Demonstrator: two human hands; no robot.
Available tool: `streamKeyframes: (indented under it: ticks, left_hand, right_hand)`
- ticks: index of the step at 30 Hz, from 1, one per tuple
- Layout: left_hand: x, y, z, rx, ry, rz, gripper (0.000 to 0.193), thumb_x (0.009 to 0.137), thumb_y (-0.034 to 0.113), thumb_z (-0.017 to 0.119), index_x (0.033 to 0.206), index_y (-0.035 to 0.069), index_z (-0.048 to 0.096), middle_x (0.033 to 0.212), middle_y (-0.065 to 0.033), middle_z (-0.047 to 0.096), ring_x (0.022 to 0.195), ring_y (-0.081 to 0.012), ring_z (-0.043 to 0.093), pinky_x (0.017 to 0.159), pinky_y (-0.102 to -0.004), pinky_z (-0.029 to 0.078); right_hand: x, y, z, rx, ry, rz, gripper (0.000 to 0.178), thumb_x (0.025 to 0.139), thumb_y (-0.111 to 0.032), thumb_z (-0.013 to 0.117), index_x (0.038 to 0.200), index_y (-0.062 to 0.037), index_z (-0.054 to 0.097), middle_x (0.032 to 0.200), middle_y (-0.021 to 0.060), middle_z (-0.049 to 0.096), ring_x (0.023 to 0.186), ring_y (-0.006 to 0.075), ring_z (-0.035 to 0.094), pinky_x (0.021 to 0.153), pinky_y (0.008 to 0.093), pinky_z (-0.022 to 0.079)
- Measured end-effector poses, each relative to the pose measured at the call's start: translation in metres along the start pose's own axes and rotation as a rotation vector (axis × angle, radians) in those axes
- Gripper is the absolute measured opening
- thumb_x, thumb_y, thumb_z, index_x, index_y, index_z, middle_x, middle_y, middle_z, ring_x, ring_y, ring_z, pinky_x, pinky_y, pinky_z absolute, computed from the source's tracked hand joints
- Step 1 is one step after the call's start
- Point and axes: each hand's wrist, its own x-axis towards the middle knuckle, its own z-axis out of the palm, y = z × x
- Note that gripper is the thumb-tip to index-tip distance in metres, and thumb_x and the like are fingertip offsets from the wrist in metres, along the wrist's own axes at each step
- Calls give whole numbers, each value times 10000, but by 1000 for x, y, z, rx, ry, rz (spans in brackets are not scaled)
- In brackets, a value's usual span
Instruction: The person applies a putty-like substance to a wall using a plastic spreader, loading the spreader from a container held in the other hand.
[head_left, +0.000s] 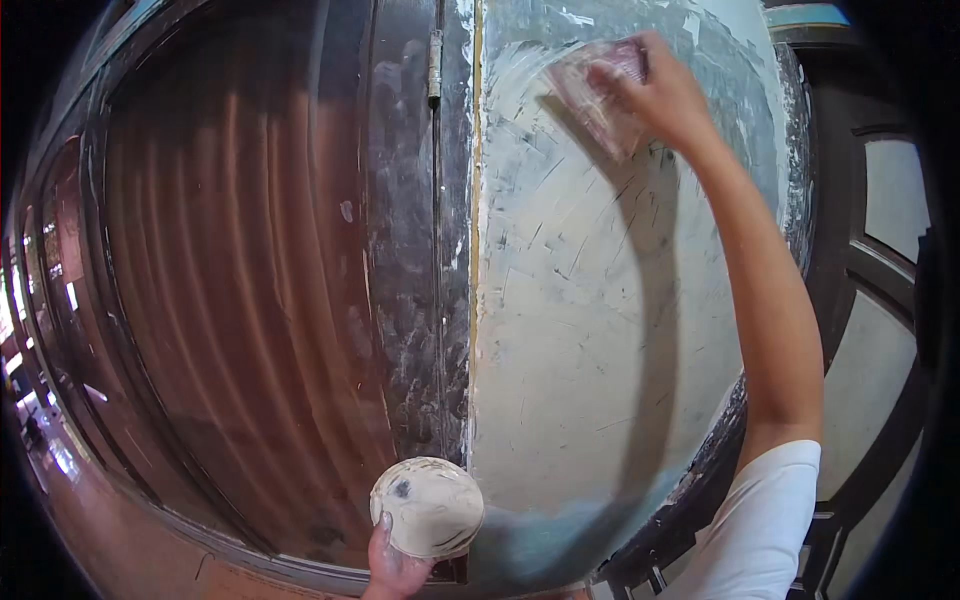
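My right hand (668,92) is raised to the upper part of the wall panel (565,370), its fingers closed round a flat reddish putty spreader (597,105) smeared with cream paste. The spreader's wide blade lies against or very near the wall; exact contact is hard to tell. Down at the lower middle, my left hand (395,567) grips a round dish of cream putty (432,508) from below, thumb over its rim. A dark spot marks the putty. Cream filler with dark scratches covers most of the panel, and grey-green surface shows along its top and bottom.
Left of the panel runs a dark door frame (405,260) with a metal hinge (435,68). Beyond it is glass with brown curtain folds (235,280). A dark panelled door (865,300) stands on the right. Tiled floor (255,580) shows at the bottom.
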Motion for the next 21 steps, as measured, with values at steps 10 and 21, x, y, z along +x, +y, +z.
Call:
streamKeyframes:
  ticks: [10, 21]
  left_hand:
    - [-5, 2, 9, 14, 0, 4, 722, 933, 508, 449, 1525, 146, 249, 1536, -186, 320, 1358, -484, 352, 972, -765, 341]
    - [-7, -2, 0, -36, 29, -18, 735, 930, 492, 458, 1530, 136, 227, 1543, -204, 293, 1355, -492, 350, 996, -746, 341]
  right_hand:
    - [-6, -19, 11, 6, -33, -68, 487, 860, -443, 691, 1148, -79, 544, 942, 184, 682, 874, 373, 657, 758, 432, 499]
    - [15, -47, 9, 93, -129, -29, 569, 818, -484, 697, 1156, -45, 568, 1049, 250, 656, 977, 415, 638, 819, 462, 504]
